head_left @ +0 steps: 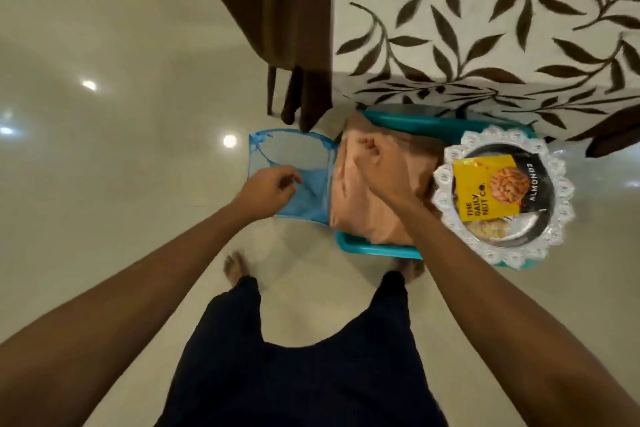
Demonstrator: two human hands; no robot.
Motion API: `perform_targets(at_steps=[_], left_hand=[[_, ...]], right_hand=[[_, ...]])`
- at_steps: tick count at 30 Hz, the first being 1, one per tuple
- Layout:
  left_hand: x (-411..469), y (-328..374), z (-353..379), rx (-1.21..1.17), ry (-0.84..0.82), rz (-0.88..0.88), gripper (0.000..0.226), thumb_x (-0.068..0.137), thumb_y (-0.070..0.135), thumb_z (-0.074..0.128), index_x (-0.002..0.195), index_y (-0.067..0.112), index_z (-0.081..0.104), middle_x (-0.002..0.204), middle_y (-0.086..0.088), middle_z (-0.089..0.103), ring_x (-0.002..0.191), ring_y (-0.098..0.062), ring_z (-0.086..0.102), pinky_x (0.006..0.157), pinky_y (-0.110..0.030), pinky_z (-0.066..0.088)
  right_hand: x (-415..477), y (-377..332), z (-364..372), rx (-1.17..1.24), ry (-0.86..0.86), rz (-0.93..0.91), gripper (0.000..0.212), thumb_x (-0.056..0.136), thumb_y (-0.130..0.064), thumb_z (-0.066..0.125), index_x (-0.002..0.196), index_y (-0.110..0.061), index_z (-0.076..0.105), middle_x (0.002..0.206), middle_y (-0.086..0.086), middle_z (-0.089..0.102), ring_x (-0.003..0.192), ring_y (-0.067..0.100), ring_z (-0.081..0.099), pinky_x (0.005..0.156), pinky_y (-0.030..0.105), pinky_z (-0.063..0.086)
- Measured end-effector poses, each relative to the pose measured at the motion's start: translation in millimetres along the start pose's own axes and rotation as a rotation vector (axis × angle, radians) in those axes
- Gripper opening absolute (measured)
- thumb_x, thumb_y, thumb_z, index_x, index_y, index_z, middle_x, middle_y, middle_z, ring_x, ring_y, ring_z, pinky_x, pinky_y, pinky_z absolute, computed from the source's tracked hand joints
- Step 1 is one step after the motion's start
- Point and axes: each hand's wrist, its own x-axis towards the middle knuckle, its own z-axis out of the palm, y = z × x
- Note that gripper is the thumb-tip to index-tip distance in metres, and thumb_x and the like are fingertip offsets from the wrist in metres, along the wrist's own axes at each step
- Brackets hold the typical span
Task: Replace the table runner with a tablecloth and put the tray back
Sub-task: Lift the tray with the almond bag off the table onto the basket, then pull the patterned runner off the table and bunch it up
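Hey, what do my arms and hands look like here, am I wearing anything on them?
The left arm and right arm are bare to the frame edge; no sleeves show. The left hand and right hand have no gloves, and no rings, watch or bangles are visible.

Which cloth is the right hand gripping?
The peach cloth in the teal tub; right hand grips it. The leaf-print cloth lies spread out, untouched. Left hand pinches the blue bag.
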Motion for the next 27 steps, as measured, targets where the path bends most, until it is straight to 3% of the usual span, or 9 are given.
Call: perform_targets(at_steps=[2, 5, 7, 10, 13, 19, 24, 27], left_hand=[[12, -18, -35, -0.019, 0.034, 0.08, 0.019, 0.09, 0.005, 0.06, 0.105, 0.008, 0.071, 0.093, -0.003, 0.07, 0.089, -0.024, 0.066, 0.081, -0.034, 0.051], [24, -38, -99, -0.009, 0.063, 0.131, 0.021, 0.09, 0.007, 0.058, 0.105, 0.012, 0.071, 0.094, -0.002, 0.07, 0.091, -0.022, 0.064, 0.079, -0.03, 0.047], [38, -28, -116, -0.014, 0.067, 0.176, 0.023, 0.09, 0.007, 0.057, 0.107, 0.013, 0.071, 0.099, -0.005, 0.07, 0.095, -0.025, 0.064, 0.083, -0.034, 0.049], [72, -19, -156, 0.016, 0.084, 0.225, 0.029, 0.089, 0.008, 0.055, 0.116, 0.01, 0.068, 0.114, -0.01, 0.069, 0.108, -0.03, 0.062, 0.091, -0.041, 0.048], [120, 1, -185, 0.062, 0.11, 0.312, 0.042, 0.09, 0.011, 0.057, 0.131, 0.012, 0.061, 0.131, -0.009, 0.062, 0.124, -0.027, 0.053, 0.103, -0.042, 0.042], [233, 53, -222, 0.19, 0.062, 0.466, 0.06, 0.092, 0.019, 0.06, 0.149, 0.013, 0.042, 0.155, -0.005, 0.042, 0.151, -0.023, 0.022, 0.12, -0.041, 0.027], [343, 81, -247, 0.494, -0.037, 0.591, 0.073, 0.094, 0.036, 0.058, 0.157, 0.016, 0.026, 0.164, -0.005, 0.023, 0.154, -0.026, 0.009, 0.123, -0.044, 0.021], [430, 100, -261, 0.713, -0.066, 0.706, 0.08, 0.095, 0.054, 0.051, 0.159, 0.021, 0.017, 0.167, -0.01, 0.012, 0.153, -0.033, 0.005, 0.121, -0.053, 0.017]], right_hand=[[31, -46, 23, -0.038, 0.188, -0.113, 0.028, 0.09, -0.021, 0.065, 0.117, -0.014, 0.066, 0.117, 0.008, 0.062, 0.112, 0.026, 0.058, 0.1, 0.039, 0.045], [73, -114, 44, -0.105, 0.424, -0.196, 0.038, 0.089, -0.029, 0.064, 0.122, -0.01, 0.064, 0.122, 0.014, 0.06, 0.117, 0.03, 0.055, 0.102, 0.038, 0.042], [91, -121, 40, -0.231, 0.408, -0.124, 0.051, 0.093, -0.04, 0.061, 0.135, -0.009, 0.058, 0.137, 0.017, 0.054, 0.13, 0.033, 0.047, 0.111, 0.042, 0.037], [114, -130, 48, -0.481, 0.258, 0.081, 0.073, 0.099, -0.063, 0.042, 0.158, -0.021, 0.031, 0.166, 0.017, 0.02, 0.154, 0.035, 0.014, 0.125, 0.051, 0.011], [138, -139, 53, -0.534, 0.207, 0.206, 0.091, 0.09, -0.084, 0.02, 0.162, -0.029, 0.015, 0.17, 0.014, 0.002, 0.156, 0.035, -0.002, 0.125, 0.054, 0.001], [177, -145, 61, -0.496, 0.438, 0.158, 0.096, 0.091, -0.081, 0.03, 0.162, -0.019, 0.013, 0.167, 0.02, 0.016, 0.154, 0.036, 0.013, 0.123, 0.054, 0.014], [241, -163, 54, -0.484, 0.541, 0.251, 0.106, 0.088, -0.087, 0.009, 0.162, -0.011, 0.007, 0.167, 0.018, 0.016, 0.155, 0.032, 0.016, 0.125, 0.049, 0.016], [276, -165, 49, -0.463, 0.614, 0.312, 0.108, 0.087, -0.09, 0.015, 0.162, -0.013, 0.004, 0.169, 0.014, 0.011, 0.155, 0.027, 0.013, 0.125, 0.048, 0.014]])
